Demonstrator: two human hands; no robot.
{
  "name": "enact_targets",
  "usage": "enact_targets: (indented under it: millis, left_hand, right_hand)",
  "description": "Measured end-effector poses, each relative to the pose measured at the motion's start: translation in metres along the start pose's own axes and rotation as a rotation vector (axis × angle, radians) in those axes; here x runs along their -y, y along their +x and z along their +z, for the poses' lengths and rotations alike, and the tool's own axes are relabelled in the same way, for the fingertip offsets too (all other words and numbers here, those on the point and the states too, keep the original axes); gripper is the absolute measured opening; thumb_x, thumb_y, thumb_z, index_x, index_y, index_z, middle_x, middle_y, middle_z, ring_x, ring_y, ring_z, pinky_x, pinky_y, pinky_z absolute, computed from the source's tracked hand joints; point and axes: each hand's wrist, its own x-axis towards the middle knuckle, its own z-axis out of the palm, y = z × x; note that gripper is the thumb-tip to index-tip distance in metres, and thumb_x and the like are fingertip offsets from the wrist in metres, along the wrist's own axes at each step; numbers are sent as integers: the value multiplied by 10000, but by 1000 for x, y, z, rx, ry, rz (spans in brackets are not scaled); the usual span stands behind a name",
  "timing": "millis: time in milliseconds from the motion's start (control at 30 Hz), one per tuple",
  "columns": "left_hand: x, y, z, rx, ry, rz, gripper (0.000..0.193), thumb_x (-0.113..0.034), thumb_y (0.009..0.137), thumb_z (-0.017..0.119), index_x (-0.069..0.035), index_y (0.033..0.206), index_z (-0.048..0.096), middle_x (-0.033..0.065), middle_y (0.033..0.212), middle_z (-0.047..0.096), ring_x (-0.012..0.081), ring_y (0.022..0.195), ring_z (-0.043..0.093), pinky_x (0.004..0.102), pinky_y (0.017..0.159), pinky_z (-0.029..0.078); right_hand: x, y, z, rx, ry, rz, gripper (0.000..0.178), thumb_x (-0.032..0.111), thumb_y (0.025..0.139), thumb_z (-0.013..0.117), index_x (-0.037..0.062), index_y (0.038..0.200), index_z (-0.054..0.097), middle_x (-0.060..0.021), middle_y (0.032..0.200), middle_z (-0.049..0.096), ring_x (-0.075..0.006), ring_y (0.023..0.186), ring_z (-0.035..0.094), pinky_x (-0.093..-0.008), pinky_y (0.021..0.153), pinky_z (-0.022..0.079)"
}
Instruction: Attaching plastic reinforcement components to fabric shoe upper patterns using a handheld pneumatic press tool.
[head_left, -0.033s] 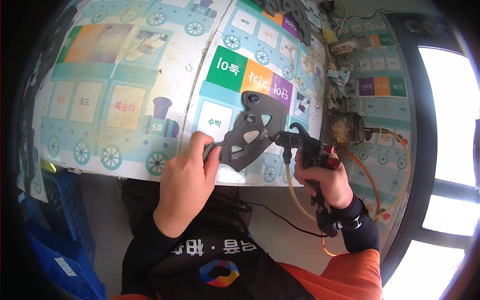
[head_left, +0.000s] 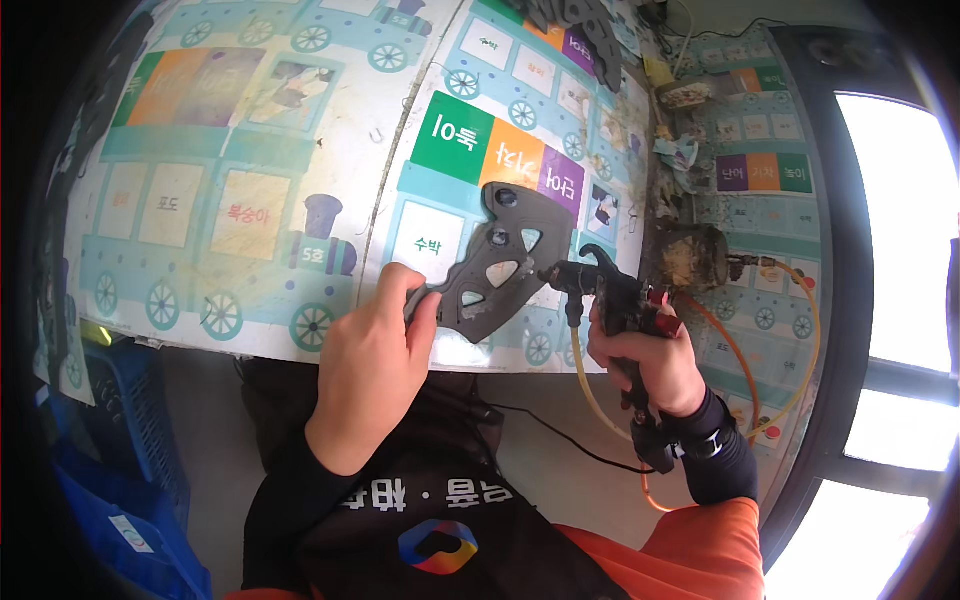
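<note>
My left hand [head_left: 372, 365] pinches the lower left end of a flat dark grey piece [head_left: 520, 285] between thumb and fingers. The piece is shaped like a bracket, with cut-out openings and round holes, and it lies at the table's near edge. In my right hand [head_left: 655, 365] is a black spray gun [head_left: 615, 298], with my fingers wrapped round its grip. Its nozzle points left, close to the right edge of the grey piece. I cannot make out any spray. A pale hose [head_left: 590, 385] hangs below the gun.
A printed sheet with train pictures covers the table [head_left: 260, 200]. More dark grey pieces [head_left: 585, 35] lie at the far side. A grimy pot [head_left: 695, 255] with a yellow hose [head_left: 815, 330] stands to the right. Blue crates [head_left: 140, 430] are at lower left, beside the table.
</note>
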Motion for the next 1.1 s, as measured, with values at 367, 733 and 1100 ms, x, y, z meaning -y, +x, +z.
enact_targets:
  millis: [367, 733, 1100]
  left_hand:
    - [0, 1, -2, 37, 2, -17, 192, -100, 975, 715, -45, 1063, 554, 178, 705, 654, 377, 646, 688, 475, 560, 502]
    - [-2, 2, -4, 54, -8, -40, 182, -111, 986, 703, -48, 1056, 548, 174, 686, 646, 381, 642, 685, 483, 560, 500]
    - [-3, 2, -7, 62, 1, -37, 176, -110, 991, 695, -41, 1054, 546, 176, 682, 642, 380, 638, 683, 479, 555, 502]
  right_hand:
    - [-2, 12, -11, -30, 49, -38, 155, -6, 896, 639, -15, 1050, 634, -73, 726, 595, -108, 488, 450, -265, 464, 324]
    - [7, 24, -11, -70, 20, -55, 156, -10, 881, 625, -7, 1036, 612, -91, 730, 595, -110, 488, 444, -261, 475, 325]
    - [14, 27, 0, -42, 42, -85, 134, -14, 883, 627, -13, 1016, 609, -87, 699, 589, -101, 467, 438, -253, 470, 315]
